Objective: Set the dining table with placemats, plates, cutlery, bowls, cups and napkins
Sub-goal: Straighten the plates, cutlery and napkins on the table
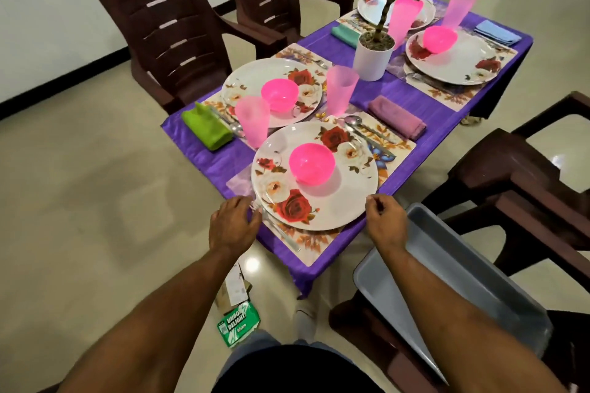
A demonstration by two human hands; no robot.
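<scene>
The bench [376,96] is draped in a shiny purple cloth, and all four places look laid, so I'd say we're at the final tidy-up of the nearest setting. A grey plastic tub [453,284] sits on the dark chair at the right, glossy and smooth.

The near placemat [396,140] is flat, floral and stiff-looking. On it sits the big round plate [348,188], glazed white with red roses, and the hot-pink bowl [312,163], translucent plastic, is in its middle. A frosted pink cup [341,89] stands beyond, with a folded mauve napkin [397,117] beside it, soft and textured.

The left hand [234,222] curls at the plate's left edge, fingers pinching the thin steel fork [279,230]. The right hand [384,220] is loosely curled at the right rim; I can't tell if it holds anything. Next, probably, straighten that fork alongside the plate, gently, because the plate looks slippery.
</scene>
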